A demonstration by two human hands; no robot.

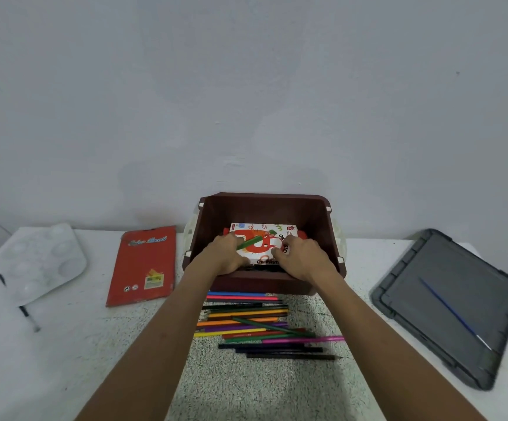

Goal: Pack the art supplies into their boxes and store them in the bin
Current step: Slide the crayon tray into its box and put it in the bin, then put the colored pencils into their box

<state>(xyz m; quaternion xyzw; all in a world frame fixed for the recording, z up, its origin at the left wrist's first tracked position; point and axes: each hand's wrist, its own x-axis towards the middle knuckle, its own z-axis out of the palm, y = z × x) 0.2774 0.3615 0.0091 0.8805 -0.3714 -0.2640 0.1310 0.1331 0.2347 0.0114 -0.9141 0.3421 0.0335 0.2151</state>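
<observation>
Both forearms reach straight forward, wrists dipping over the near wall of the brown bin (265, 199), which stands at the table's (73, 360) far edge. Inside it, the left hand (227, 253) and right hand (303, 259) curl their fingers round opposite sides of the oil pastel box (262, 238), gripping it face up. Loose coloured pencils (246, 322) lie just before the bin. A red pencil box (143, 265) lies left of it, a white palette (43, 259) toward the far left corner, and a grey lid (429, 287) carrying a blue brush (450, 308) at the right edge.
</observation>
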